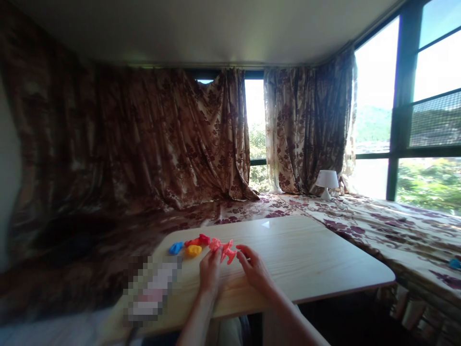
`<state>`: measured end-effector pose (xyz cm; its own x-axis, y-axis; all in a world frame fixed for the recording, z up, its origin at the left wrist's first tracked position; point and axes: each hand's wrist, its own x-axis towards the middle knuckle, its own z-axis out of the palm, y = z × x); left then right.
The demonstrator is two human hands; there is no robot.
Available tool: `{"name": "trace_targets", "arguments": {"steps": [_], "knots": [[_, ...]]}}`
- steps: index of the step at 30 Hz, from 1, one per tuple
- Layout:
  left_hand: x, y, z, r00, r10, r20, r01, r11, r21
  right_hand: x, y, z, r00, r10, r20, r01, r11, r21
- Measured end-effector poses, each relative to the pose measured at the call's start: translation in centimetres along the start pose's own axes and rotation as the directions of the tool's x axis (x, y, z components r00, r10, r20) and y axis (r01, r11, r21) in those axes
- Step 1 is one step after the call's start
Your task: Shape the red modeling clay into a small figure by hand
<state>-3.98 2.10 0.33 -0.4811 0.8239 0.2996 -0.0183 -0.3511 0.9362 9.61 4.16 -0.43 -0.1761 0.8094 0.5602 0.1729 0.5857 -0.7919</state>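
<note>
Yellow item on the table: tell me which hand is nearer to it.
Left. The left hand is just to the right of the yellow item; the right hand is farther right, past the pink item.

The piece point(227, 251) you hold is coral red; left of it you see a blue piece point(176, 248), a yellow piece point(193, 251) and a red piece point(204, 239). Your tabletop point(306, 254) shows pale wood grain. The far curtains point(216, 129) carry dark floral motifs on brownish beige; the right-hand cloth point(382, 240), maroon flowers on cream. The lamp point(327, 179) is white.
</note>
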Motion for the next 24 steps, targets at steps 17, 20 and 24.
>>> {"name": "trace_targets", "arguments": {"steps": [17,20,24], "knots": [[0.0,-0.2,-0.1,0.999,0.049,0.009,-0.049,0.996,0.074,0.0,0.0,0.0,0.994,-0.111,-0.017,0.11,0.992,-0.068],[0.1,-0.1,-0.2,0.999,0.01,-0.04,-0.011,1.0,-0.017,0.2,1.1,0.2,0.996,-0.045,-0.078,0.047,0.999,0.016],[-0.2,0.1,-0.1,0.986,0.17,0.005,-0.168,0.973,0.157,0.7,2.8,0.1,0.975,0.044,-0.216,-0.03,0.997,0.069]]}}
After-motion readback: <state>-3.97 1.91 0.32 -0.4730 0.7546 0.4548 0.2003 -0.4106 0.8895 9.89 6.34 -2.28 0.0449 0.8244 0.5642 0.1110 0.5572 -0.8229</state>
